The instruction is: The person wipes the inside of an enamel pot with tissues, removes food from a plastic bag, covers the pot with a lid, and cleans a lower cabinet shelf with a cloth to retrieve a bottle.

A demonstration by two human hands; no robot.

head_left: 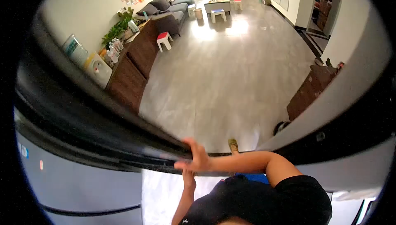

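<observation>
A black-framed door (123,142) runs along the left side of the head view, its near end at the doorway. My right arm reaches across my body, and my right hand (199,159) grips the end of the door frame, thumb on one side and fingers on the other. Just below it is my left hand (189,178), raised against the same frame end. Its fingers are hidden behind the frame and my right hand.
A grey-blue fridge-like panel (90,188) stands at the lower left. Beyond the doorway, a brown cabinet (136,55) bears a water dispenser (99,69). A red-topped stool (164,40), a sofa (175,12) and a coffee table (216,6) stand farther off. A dark brown cabinet (309,91) is at right.
</observation>
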